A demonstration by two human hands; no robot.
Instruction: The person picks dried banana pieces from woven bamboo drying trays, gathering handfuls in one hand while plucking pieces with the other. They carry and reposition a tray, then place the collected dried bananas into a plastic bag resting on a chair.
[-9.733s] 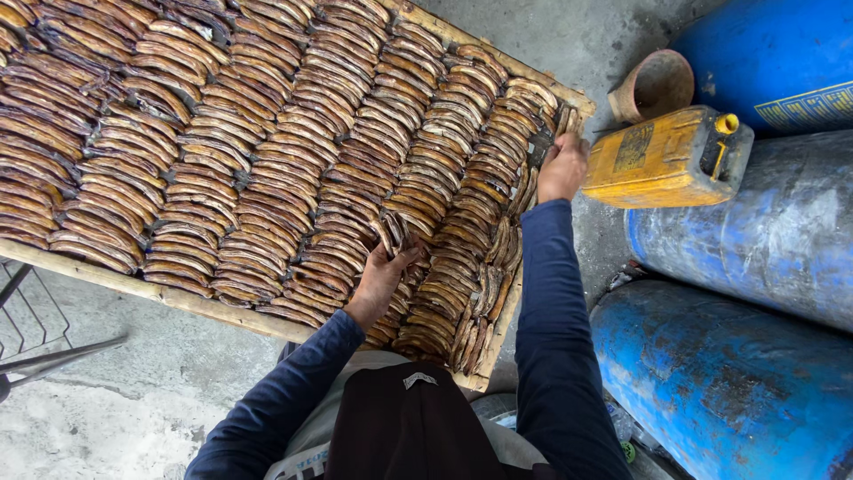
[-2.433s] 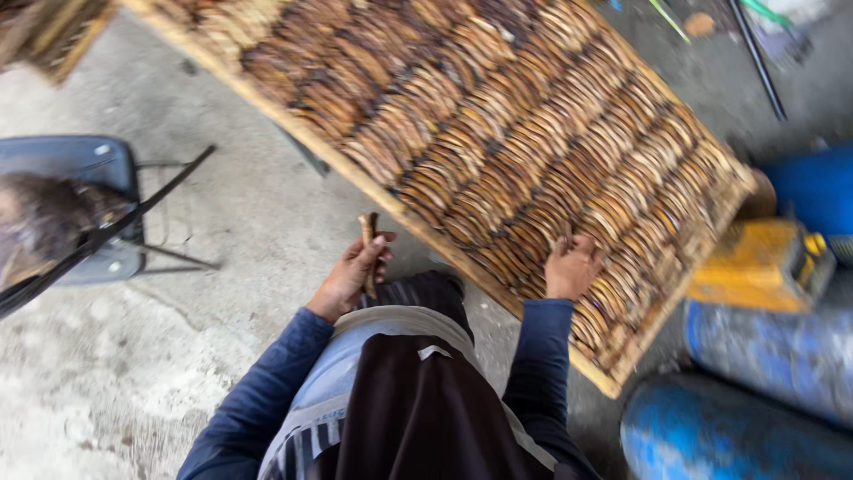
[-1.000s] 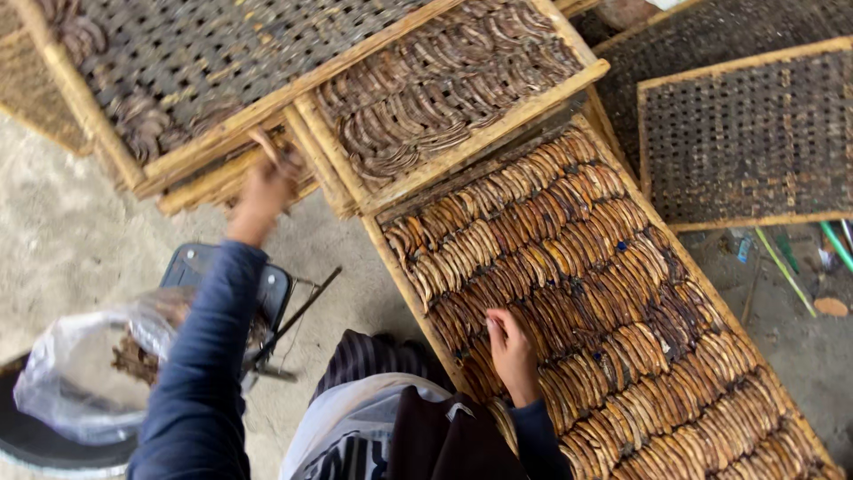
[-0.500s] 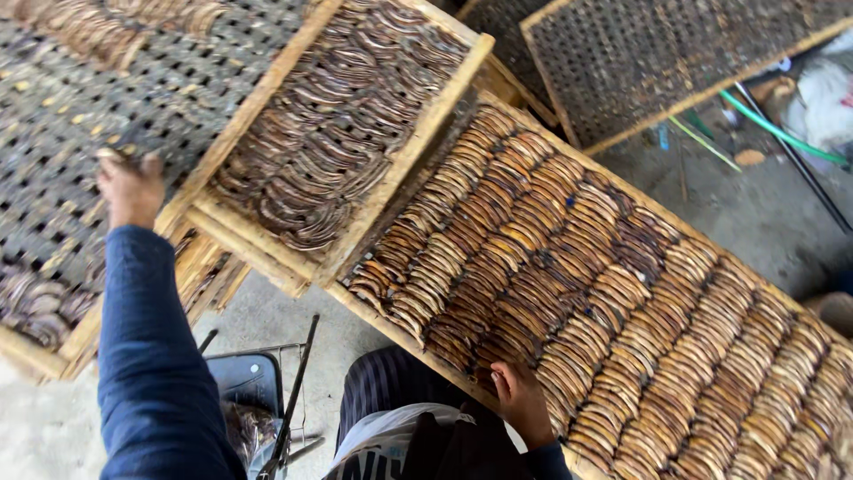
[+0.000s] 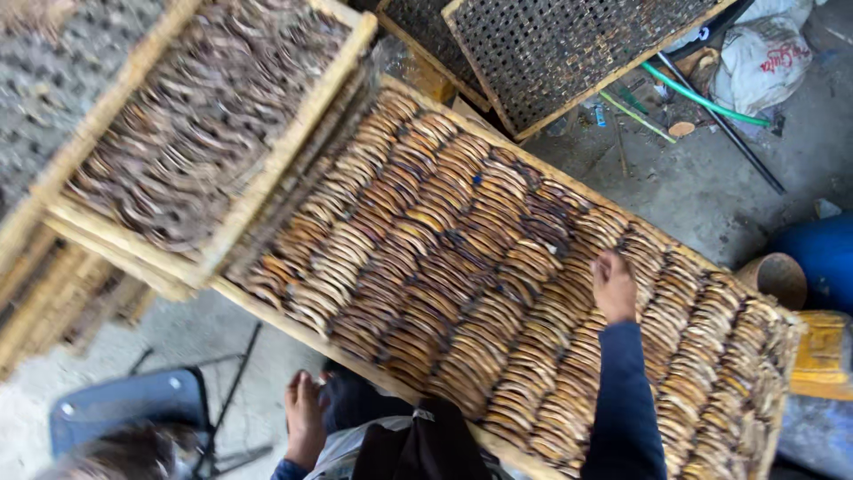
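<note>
The person is wearing a dark navy long-sleeved top; the sleeve is reaching down to the wrist of the bare right hand (image 5: 613, 284). The left hand (image 5: 305, 418) is bare too. A pale grey garment with a dark panel is covering the chest.

Far above the hands lies a dark mesh tray (image 5: 569, 53) with a wooden frame. To the upper left of the hands sits another wooden tray (image 5: 204, 133) full of dark curled pieces. A green hose (image 5: 702, 100) and a white bag (image 5: 764, 58) lie on the ground, up and to the right. A blue drum (image 5: 822, 258) stands right of the hands, with a yellow can (image 5: 822, 351) just below it. A blue chair (image 5: 124, 404) sits to the lower left.
</note>
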